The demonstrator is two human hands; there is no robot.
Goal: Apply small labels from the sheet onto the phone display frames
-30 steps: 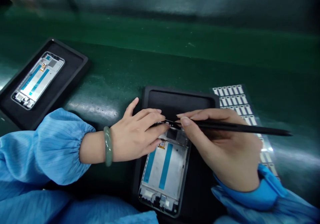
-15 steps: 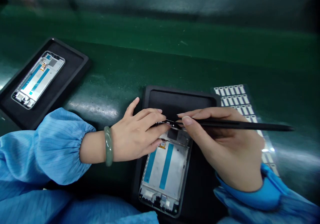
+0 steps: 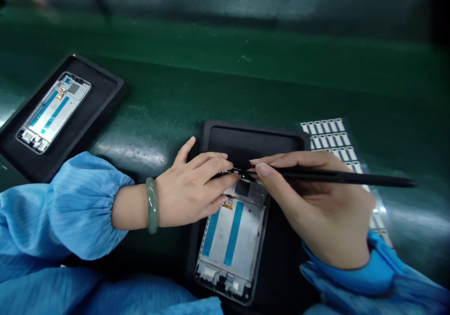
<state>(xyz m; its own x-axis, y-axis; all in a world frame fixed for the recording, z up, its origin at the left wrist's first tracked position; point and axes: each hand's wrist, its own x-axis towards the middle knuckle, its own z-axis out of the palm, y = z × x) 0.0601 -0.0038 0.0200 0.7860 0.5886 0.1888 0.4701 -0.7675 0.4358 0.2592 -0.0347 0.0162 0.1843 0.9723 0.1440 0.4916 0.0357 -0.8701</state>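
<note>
Biggest thing first: a green workbench (image 3: 158, 118) with two black trays on it. The near tray (image 3: 255, 145) sits under both hands, and the far tray (image 3: 101, 90) is angled off to the left. A bare phone midframe (image 3: 220, 240) lies face-down-looking in the near one, its top end under the fingers; a matching spare midframe (image 3: 52, 113) is in the other.

Right hand (image 3: 316, 202) has thumb and fingers closed pen-style around slim black tweezers (image 3: 337, 176), tip right at the midframe's top edge. Can't tell if the tip is pinching anything. Left hand (image 3: 197, 188) is loosely spread, fingertips down at that same top end; can't tell if they've got hold of something or are just pressing. Beyond the right hand there's a sticker sheet (image 3: 330, 140), partly covered.

Smallest stuff: blue strips (image 3: 233, 234) and an orange flex connector (image 3: 228, 204) just below the left fingers.

My worry: a tweezer slip could scratch the frame or poke a fingertip, since they're so close. If the left hand eases off, I reckon the frame could skate around. A dragging finger might snag that flex too.
</note>
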